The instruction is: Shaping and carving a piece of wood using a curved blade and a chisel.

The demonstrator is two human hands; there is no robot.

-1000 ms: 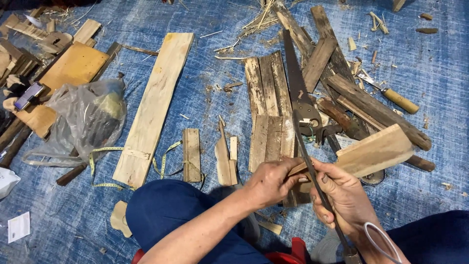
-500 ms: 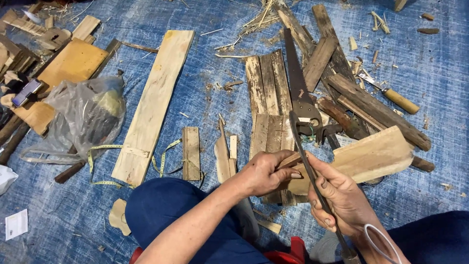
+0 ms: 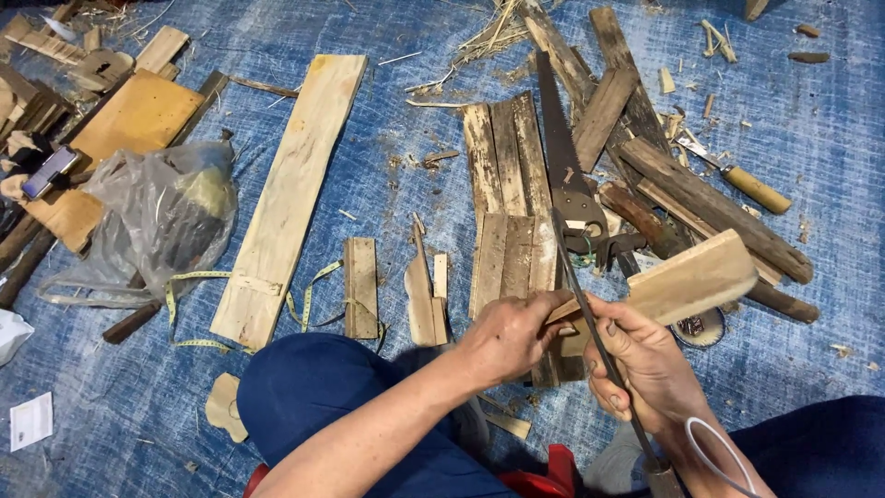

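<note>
- Gripping a pale wood block (image 3: 693, 277), the left hand (image 3: 512, 337) is closed; block's long axis runs up-right.
- Right hand (image 3: 645, 369) clasps a thin blade (image 3: 590, 314) (dark metal), pointing away, above blue tarp (image 3: 396, 148).

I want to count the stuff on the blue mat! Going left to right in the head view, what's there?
Clear plastic bag → long pale plank → small wood slat → handsaw → yellow-handled chisel.
</note>
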